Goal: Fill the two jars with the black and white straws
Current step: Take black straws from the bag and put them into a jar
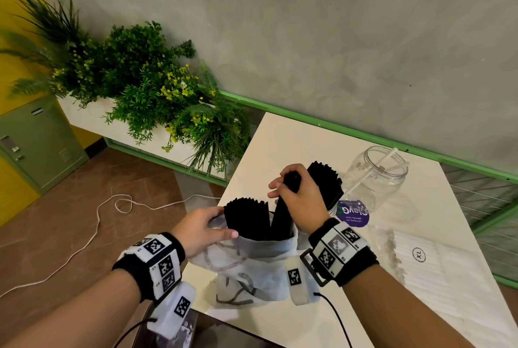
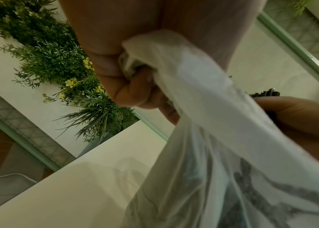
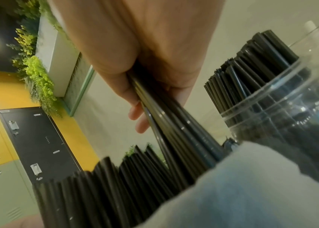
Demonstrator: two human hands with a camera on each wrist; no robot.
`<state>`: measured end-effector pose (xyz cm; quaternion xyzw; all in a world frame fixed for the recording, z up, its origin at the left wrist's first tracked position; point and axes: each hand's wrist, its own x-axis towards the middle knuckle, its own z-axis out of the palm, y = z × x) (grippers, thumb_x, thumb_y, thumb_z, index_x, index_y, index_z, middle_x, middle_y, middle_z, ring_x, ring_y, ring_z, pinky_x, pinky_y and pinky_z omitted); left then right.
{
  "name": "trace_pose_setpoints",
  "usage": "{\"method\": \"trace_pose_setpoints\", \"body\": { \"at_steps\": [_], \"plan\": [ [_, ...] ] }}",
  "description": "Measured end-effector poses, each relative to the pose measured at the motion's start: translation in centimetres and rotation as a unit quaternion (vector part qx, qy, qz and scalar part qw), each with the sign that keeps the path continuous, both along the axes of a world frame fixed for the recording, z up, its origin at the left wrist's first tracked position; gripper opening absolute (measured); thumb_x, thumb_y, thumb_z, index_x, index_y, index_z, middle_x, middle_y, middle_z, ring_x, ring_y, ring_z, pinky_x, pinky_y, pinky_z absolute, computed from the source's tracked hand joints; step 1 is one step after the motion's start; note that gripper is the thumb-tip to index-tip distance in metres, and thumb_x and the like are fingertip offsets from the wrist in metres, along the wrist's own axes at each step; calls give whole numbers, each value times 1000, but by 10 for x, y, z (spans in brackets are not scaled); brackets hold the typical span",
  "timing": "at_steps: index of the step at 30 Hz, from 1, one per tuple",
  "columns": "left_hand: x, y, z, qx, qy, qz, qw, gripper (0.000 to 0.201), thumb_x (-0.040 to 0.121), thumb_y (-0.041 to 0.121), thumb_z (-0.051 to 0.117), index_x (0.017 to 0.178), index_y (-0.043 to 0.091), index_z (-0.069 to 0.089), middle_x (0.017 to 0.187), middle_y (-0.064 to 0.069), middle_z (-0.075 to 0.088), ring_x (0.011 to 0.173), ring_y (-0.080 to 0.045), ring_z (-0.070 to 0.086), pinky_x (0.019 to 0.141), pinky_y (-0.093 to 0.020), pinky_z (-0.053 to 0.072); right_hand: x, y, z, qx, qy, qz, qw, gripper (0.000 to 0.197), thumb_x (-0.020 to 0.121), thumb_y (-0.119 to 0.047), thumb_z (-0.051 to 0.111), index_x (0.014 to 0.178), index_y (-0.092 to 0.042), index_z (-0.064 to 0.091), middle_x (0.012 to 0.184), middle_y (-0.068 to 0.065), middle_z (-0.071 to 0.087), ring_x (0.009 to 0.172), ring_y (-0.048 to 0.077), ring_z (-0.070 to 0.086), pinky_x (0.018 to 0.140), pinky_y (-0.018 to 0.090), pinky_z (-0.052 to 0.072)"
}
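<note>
A white plastic bag (image 1: 252,269) stands on the table with black straws (image 1: 245,218) sticking out of its top. My left hand (image 1: 206,228) grips the bag's rim (image 2: 145,50) at its left side. My right hand (image 1: 297,199) grips a bundle of black straws (image 3: 176,128) half drawn out of the bag. Behind that hand a clear jar (image 3: 283,111) holds more black straws (image 1: 326,182). Another clear jar (image 1: 375,176), farther right, holds one or two white straws (image 1: 388,158). A flat pack of white straws (image 1: 429,258) lies at the right.
The white table (image 1: 294,134) ends close on the left, with brown floor and a white cable (image 1: 98,216) below. A planter with green plants (image 1: 145,78) stands behind the table's left corner. A green rail (image 1: 364,132) runs along the grey wall.
</note>
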<state>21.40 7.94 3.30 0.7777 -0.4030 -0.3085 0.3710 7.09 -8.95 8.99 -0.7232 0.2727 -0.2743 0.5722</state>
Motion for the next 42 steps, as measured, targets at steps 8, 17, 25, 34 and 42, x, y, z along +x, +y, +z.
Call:
{"method": "trace_pose_setpoints", "body": {
  "at_steps": [8,17,25,34,42],
  "plan": [
    [-2,-1,-1,-3,-2,-10,1000,99,52,79,63,125,12,57,116,3,64,96,-4,55,63,-1,36,-6,-14,48,33,-96,-9,995,17,93,5,49,94,-12,45,85,13,66,76,33,69,73,41,51],
    [-8,-3,9,-5,-25,-10,1000,52,73,43,74,113,11,62,81,19,54,70,10,48,58,-2,35,-25,-39,86,9,-166,-87,982,29,92,11,45,98,-17,39,84,6,59,81,27,70,76,57,53],
    [-5,-3,6,-29,8,-17,999,104,42,88,60,119,19,60,105,12,65,91,8,56,66,-2,37,-39,-50,84,-11,-207,-160,965,37,88,15,41,99,-19,38,86,5,56,82,24,68,77,53,55],
    [-2,-1,2,-20,-22,-16,999,107,34,97,48,111,24,62,97,15,64,86,7,55,63,-6,37,-40,-57,78,-71,-326,-257,907,43,79,18,35,97,-22,38,89,8,52,82,24,55,81,42,51],
    [-6,-1,4,-18,-18,-13,1000,75,54,78,63,106,24,61,91,15,63,86,-2,57,60,-6,35,-27,-42,29,-170,-219,-250,927,43,83,12,44,96,-29,40,90,4,55,85,19,57,84,29,47]
  ]
}}
